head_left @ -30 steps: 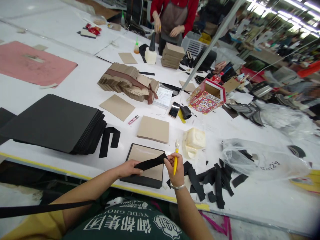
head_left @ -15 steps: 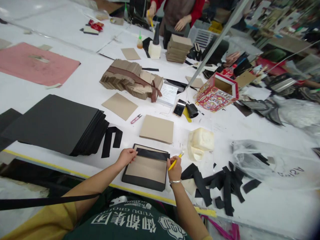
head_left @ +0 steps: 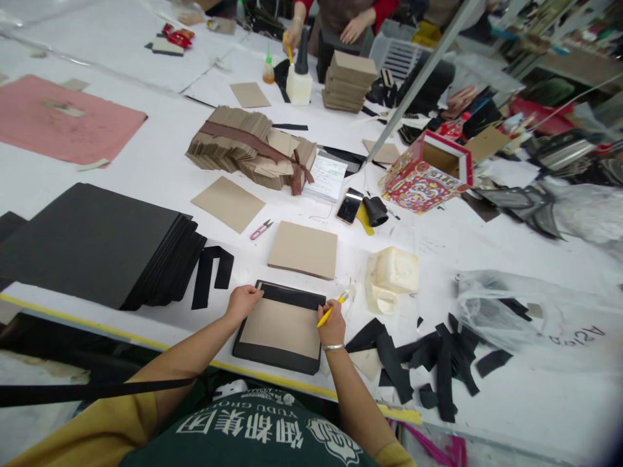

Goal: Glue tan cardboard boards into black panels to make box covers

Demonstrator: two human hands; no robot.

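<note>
A tan board (head_left: 280,329) with black borders lies flat at the table's front edge. Along its far side runs a black strip (head_left: 291,296). My left hand (head_left: 244,302) pinches the strip's left end at the board's far left corner. At the far right corner is my right hand (head_left: 331,324), its fingers closed round a yellow brush (head_left: 333,310) whose bristle end points up and right. Those fingers also touch the strip's right end. Just beyond lies a stack of tan boards (head_left: 302,250).
Black sheets (head_left: 92,240) are stacked at left, with a folded black strip (head_left: 212,272) beside them. A cream container (head_left: 392,279), black scraps (head_left: 438,357) and a plastic bag (head_left: 525,311) lie right. Small pink snips (head_left: 261,229) lie farther back. Another person's hand (head_left: 357,27) shows across the table.
Both hands have moved slightly, and the black strip now lies against the board's far border, where before it sat a little nearer and loose. The view has shifted slightly.
</note>
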